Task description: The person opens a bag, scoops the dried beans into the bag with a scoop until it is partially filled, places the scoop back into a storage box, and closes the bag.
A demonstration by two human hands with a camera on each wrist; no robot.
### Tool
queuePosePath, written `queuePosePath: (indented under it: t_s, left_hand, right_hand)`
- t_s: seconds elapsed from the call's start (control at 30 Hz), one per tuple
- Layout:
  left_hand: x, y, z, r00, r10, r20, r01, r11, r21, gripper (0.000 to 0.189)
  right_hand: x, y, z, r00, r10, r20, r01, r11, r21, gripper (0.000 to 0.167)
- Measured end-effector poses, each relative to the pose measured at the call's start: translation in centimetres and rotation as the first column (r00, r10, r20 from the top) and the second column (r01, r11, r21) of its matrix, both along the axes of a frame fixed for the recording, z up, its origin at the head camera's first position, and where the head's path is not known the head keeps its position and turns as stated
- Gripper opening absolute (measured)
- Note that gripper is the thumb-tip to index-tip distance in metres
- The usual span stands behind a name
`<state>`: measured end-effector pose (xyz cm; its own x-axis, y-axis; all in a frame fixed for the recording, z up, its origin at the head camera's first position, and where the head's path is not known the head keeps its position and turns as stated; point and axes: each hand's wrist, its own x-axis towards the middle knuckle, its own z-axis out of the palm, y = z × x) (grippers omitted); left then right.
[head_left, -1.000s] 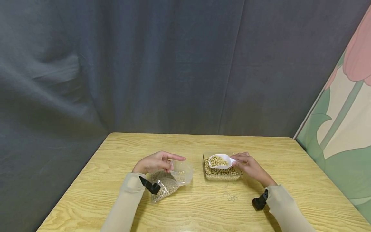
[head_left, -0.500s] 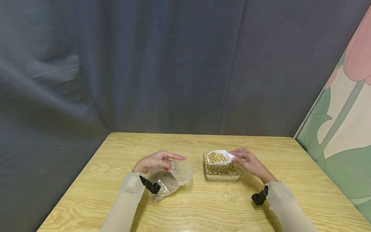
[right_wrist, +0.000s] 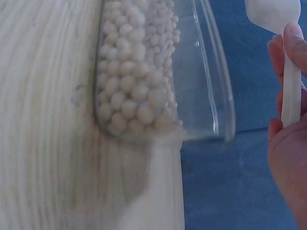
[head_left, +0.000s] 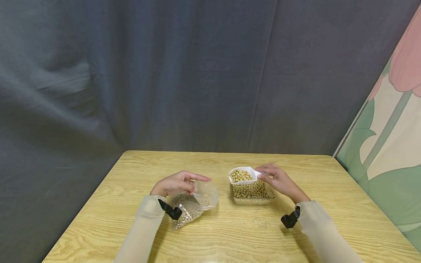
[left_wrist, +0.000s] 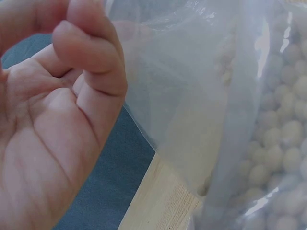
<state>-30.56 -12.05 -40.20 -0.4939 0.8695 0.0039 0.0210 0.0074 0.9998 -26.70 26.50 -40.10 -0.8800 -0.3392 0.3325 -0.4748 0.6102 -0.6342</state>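
My right hand (head_left: 279, 182) grips the handle of a white scoop (head_left: 254, 175) heaped with pale round soybeans (head_left: 240, 175). The scoop hangs above the left back part of a clear rectangular container (head_left: 253, 201), which holds more of the same beans. In the right wrist view, fingers and thumb wrap the scoop's handle (right_wrist: 290, 93). To the left, my left hand (head_left: 174, 184) pinches the rim of a clear plastic bag (head_left: 187, 215), its index finger stretched out over the mouth. Beans fill the bag's lower part, seen closely in the left wrist view (left_wrist: 278, 153).
Both the bag and the container stand on a wooden table (head_left: 230, 241). Faint marks (head_left: 262, 223) show on the tabletop in front of the container. A dark curtain (head_left: 197, 80) hangs behind the table, and a flower-patterned panel (head_left: 391, 146) is at the right.
The loaded scoop has risen and moved left over the container, carried by my right hand. My left hand and the bag have stayed in place.
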Motion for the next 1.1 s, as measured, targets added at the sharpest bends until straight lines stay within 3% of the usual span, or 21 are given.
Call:
queuePosePath:
  t_s: [0.3,0.57,1.1]
  left_hand:
    - [-0.2,0.1,-0.1,1.000,0.001,-0.024,-0.001,1.000,-0.006,0.054]
    - [-0.2,0.2,-0.1,1.000,0.012,-0.024,-0.012,1.000,-0.016,0.055]
    - [-0.2,0.2,-0.1,0.999,0.032,-0.025,-0.033,0.999,-0.029,0.055]
  right_hand:
    - [-0.6,-1.3,0.5,0.999,0.047,0.025,-0.047,0.999,-0.009,0.030]
    - [-1.0,-2.6,0.8,0.995,0.097,-0.015,-0.097,0.995,-0.012,0.026]
    - [-1.5,-4.5,0.8,0.986,0.155,0.053,-0.152,0.987,-0.061,0.027]
